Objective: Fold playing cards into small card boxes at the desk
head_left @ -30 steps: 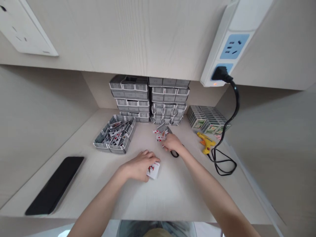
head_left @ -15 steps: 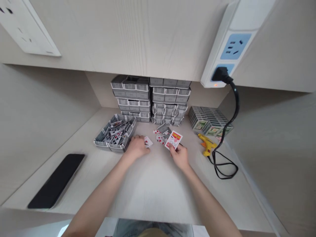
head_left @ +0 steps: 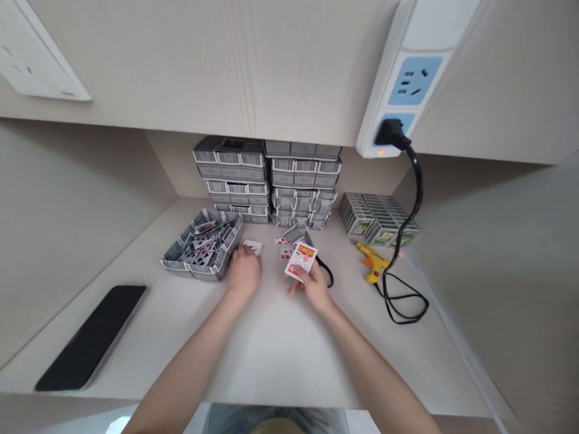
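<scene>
My right hand (head_left: 315, 286) pinches a playing card (head_left: 301, 258) with a red and yellow heading, its printed face turned up. Under and behind that card lie cut card pieces (head_left: 286, 251) and a tool with a black loop handle (head_left: 330, 276), probably scissors, partly hidden. Resting low on the tabletop, my left hand (head_left: 245, 271) has its fingers curled over the near edge of a white playing card (head_left: 253, 246); the fingertips are partly hidden. Just left of it stands a box folded from grey-backed cards (head_left: 212, 275), filled with loose playing cards (head_left: 203, 246).
Stacked grey card boxes (head_left: 305, 173) stand against the back wall. Packs of cards (head_left: 377, 217) sit at the back right. A yellow glue gun (head_left: 374, 262) and its black cord lie before them, below a power strip (head_left: 407, 90). A black phone (head_left: 93, 334) lies at the left.
The view has shifted slightly. My right hand has brought its card leftward and a little lower, uncovering the black loop handle. My left hand has drawn slightly nearer, its fingers still at the white card.
</scene>
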A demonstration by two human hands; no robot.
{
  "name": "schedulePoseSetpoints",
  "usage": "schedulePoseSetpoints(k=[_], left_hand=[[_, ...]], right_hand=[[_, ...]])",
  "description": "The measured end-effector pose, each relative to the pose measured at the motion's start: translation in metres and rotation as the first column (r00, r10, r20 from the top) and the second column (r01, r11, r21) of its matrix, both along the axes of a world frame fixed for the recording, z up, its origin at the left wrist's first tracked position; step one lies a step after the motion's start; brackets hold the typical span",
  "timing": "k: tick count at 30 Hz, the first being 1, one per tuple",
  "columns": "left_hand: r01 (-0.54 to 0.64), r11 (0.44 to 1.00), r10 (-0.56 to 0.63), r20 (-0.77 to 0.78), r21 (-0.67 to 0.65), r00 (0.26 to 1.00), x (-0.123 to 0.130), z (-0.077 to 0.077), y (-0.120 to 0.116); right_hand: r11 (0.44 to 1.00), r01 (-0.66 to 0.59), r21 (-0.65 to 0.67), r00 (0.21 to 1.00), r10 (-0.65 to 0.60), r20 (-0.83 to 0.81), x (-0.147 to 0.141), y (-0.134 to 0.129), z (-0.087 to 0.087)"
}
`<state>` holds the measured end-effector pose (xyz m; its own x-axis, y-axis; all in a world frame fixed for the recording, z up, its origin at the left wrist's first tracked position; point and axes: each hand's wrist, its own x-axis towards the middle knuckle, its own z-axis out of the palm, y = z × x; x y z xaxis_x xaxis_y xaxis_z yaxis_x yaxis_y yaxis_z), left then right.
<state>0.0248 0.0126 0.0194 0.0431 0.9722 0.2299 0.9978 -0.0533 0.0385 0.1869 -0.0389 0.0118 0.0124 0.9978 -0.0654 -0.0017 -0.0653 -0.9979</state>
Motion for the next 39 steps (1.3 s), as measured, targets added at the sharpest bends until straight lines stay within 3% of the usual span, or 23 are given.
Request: schedulePoseSetpoints(k=[3,8,11,13,17,19,26,32,36,39], left_hand=[[0.035,0.999,-0.034,-0.021,0.016,0.999,-0.003,-0.005,0.0],[0.076,0.996,-0.076,-0.015,0.044,0.997,-0.004,-0.009,-0.001],[0.07,0.995,-0.07,0.003,0.067,0.998,-0.005,-0.01,0.001],[0.065,0.995,-0.067,0.023,0.081,0.998,-0.006,-0.011,0.002],[0.061,0.993,-0.068,0.069,0.1,0.995,-0.006,-0.01,0.001],[0.054,0.993,-0.063,0.088,0.101,0.994,-0.006,-0.008,0.001],[0.034,0.992,-0.053,0.159,0.123,0.986,-0.007,-0.002,0.0],[0.072,0.984,-0.108,0.223,0.166,0.969,-0.007,0.001,0.0],[0.139,0.954,-0.218,0.297,0.268,0.93,-0.004,0.007,-0.002],[0.204,0.907,-0.332,0.329,0.369,0.884,-0.003,0.012,-0.005]], right_hand=[[1.0,0.017,0.006,0.999,-0.017,0.03,-0.001,-0.001,-0.002],[0.953,0.291,0.078,0.891,-0.3,0.341,0.009,0.005,-0.013],[0.88,0.396,0.264,0.768,-0.474,0.43,0.021,0.008,-0.013],[0.842,0.367,0.394,0.688,-0.531,0.494,0.029,0.011,-0.012],[0.877,0.141,0.459,0.599,-0.445,0.666,0.044,0.021,-0.014],[0.89,0.11,0.443,0.546,-0.426,0.721,0.049,0.026,-0.019],[0.867,0.272,0.418,0.481,-0.499,0.721,0.052,0.028,-0.022],[0.826,0.416,0.381,0.365,-0.535,0.762,0.06,0.022,-0.017],[0.807,0.417,0.418,0.418,-0.579,0.7,0.062,0.021,-0.016],[0.816,0.404,0.412,0.584,-0.577,0.571,0.054,0.019,-0.013]])
